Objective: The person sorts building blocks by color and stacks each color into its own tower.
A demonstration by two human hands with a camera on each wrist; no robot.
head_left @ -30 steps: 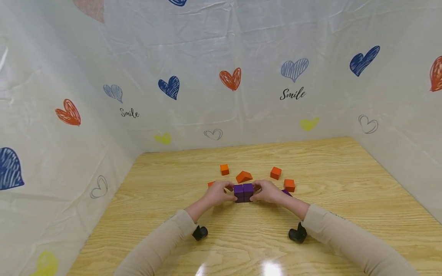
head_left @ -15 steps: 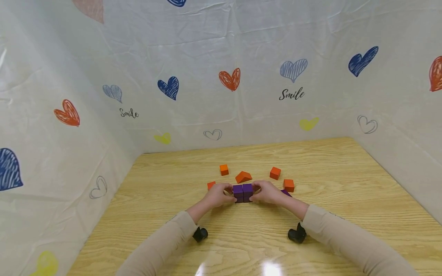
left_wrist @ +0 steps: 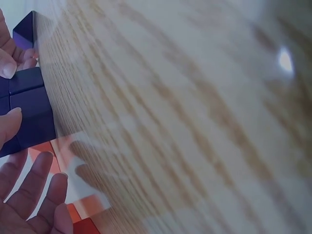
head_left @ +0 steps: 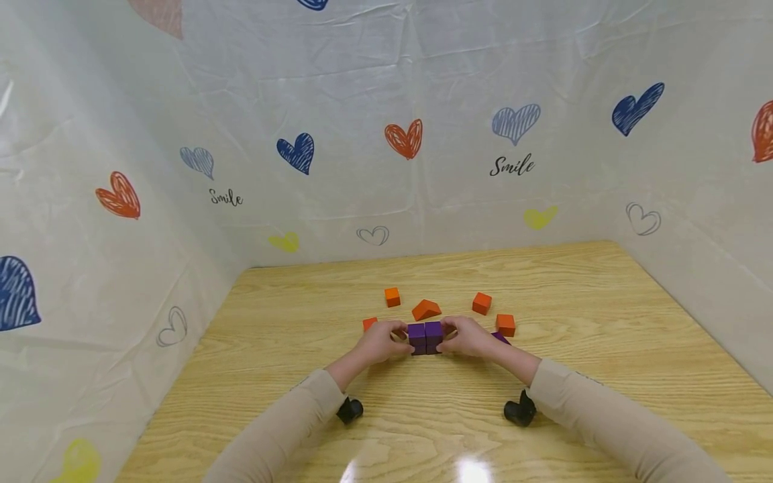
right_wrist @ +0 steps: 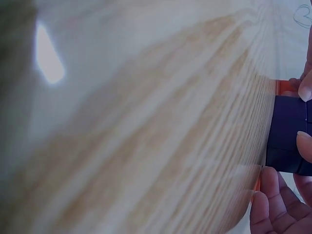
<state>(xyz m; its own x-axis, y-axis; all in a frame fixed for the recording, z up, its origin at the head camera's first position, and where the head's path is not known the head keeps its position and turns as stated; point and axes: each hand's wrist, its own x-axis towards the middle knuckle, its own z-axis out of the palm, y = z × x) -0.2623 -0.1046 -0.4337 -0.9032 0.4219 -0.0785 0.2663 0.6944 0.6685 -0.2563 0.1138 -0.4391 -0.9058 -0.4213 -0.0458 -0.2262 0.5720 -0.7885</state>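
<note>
In the head view, purple cubes (head_left: 425,335) stand mid-table as two side by side on top of two others, forming a compact square. My left hand (head_left: 380,340) pinches the left side of this stack, thumb on the near face. From the right, my right hand (head_left: 471,337) grips the other side the same way. The left wrist view shows the dark purple stack (left_wrist: 31,109) with left-hand fingers (left_wrist: 31,183) loosely bent beneath the thumb. At the right edge of the right wrist view, the stack (right_wrist: 287,131) rests on the wood.
Behind the stack lie an orange triangular block (head_left: 426,310) and orange cubes (head_left: 392,297), (head_left: 482,303), (head_left: 505,325). Another orange block (head_left: 370,324) is partly hidden by my left hand. A purple pointed block (head_left: 500,337) sits behind my right wrist. A heart-printed sheet (head_left: 338,194) borders the table (head_left: 302,308).
</note>
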